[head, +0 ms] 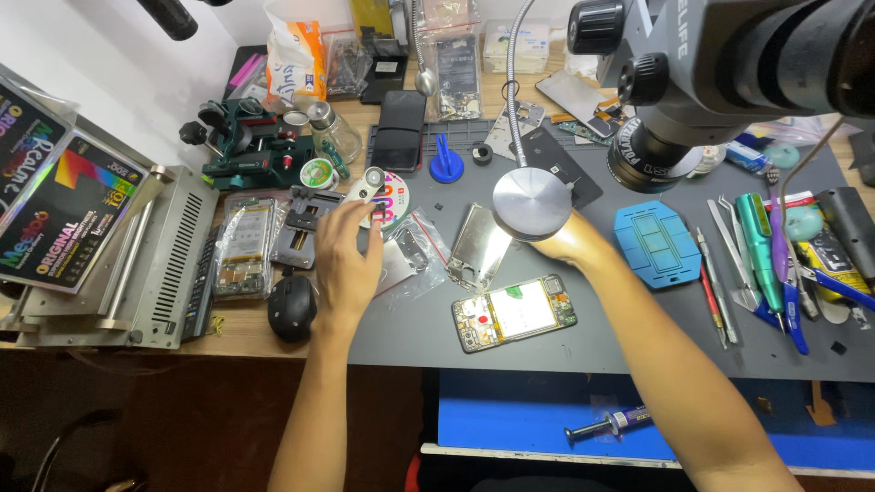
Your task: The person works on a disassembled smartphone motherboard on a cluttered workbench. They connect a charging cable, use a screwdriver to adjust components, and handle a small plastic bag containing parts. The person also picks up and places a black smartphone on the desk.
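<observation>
One opened phone (515,312) — long axis left-right

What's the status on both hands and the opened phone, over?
Left hand on the small white roll, fingers closing around it. Right hand hidden behind round lamp head. Opened phone flat on grey mat, untouched, unobstructed.

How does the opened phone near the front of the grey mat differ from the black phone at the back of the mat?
The opened phone lies slanted with its back off, showing a pale battery and green boards. The black phone lies nearly straight, closed, and plain dark all over. The opened one is near the person's arms; the black one is farther away. Both lie flat on the grey mat.
</observation>
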